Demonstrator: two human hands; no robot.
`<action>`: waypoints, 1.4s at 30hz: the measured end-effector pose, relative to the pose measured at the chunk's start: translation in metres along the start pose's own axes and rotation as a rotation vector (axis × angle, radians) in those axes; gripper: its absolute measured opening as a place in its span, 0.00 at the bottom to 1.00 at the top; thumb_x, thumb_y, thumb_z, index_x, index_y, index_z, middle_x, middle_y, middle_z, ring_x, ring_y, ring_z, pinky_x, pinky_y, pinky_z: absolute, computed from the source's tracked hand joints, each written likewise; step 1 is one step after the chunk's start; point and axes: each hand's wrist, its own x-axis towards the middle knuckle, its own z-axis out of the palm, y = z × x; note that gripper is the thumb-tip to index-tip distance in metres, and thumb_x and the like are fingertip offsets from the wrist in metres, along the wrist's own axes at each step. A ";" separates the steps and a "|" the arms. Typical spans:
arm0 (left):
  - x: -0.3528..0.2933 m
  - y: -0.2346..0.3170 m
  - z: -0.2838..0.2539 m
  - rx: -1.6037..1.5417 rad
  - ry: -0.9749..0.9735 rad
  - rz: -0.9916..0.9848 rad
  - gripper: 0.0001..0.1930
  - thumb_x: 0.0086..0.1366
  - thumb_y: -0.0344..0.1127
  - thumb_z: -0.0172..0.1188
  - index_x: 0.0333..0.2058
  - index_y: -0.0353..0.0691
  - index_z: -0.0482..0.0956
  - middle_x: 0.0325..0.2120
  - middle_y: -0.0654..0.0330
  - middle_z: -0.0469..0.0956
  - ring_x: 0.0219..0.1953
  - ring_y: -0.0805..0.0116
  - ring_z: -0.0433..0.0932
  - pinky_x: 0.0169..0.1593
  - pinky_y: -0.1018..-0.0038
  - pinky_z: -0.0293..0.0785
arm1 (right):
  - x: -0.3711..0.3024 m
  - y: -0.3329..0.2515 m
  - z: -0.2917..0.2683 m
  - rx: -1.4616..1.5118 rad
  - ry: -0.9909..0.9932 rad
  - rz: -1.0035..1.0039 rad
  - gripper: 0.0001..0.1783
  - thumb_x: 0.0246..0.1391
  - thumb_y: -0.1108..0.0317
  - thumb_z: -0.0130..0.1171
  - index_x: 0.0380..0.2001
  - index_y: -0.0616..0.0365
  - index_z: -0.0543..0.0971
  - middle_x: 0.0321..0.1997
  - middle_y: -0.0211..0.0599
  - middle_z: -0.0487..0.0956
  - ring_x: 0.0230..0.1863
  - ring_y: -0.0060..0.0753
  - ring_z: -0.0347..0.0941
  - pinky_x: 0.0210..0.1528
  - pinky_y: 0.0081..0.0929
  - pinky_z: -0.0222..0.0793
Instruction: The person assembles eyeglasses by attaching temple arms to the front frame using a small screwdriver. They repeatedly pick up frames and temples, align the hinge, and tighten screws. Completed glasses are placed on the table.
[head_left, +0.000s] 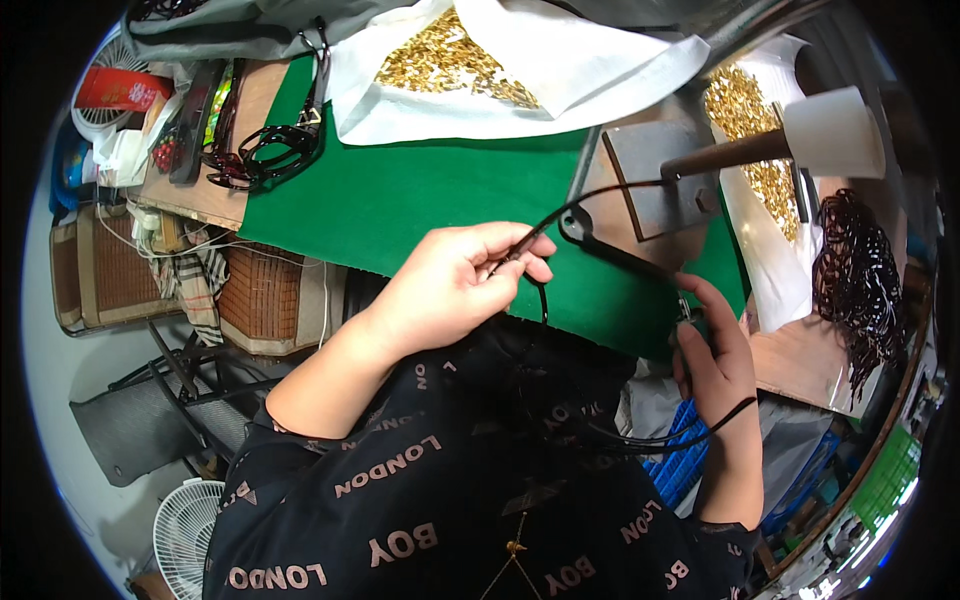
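Observation:
My left hand [450,285] pinches a thin, glossy black strap [570,205] between thumb and fingers. From there one stretch arcs up to the right to the metal press [655,180], and another hangs below the fingers. At the near right of the press, my right hand [710,350] is closed, thumb and index finger together at a small metallic piece, mostly hidden, whose kind I cannot make out. A black cord loop [660,440] trails from my lap across my right wrist.
Small gold metal pieces [440,60] lie in a white bag on the green mat [400,200]; more gold pieces [745,120] fill another at right. Dark straps lie in a bundle [855,280] at right and in coils [280,150] at left. A white cone [835,135] caps the press's bar.

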 end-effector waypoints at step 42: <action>-0.012 -0.005 0.029 0.381 0.272 0.256 0.13 0.59 0.22 0.49 0.43 0.32 0.75 0.28 0.57 0.78 0.15 0.81 0.73 0.21 0.84 0.69 | 0.012 -0.037 0.072 0.862 -0.630 0.197 0.19 0.59 0.64 0.45 0.53 0.55 0.61 0.34 0.36 0.70 0.18 0.19 0.65 0.13 0.16 0.58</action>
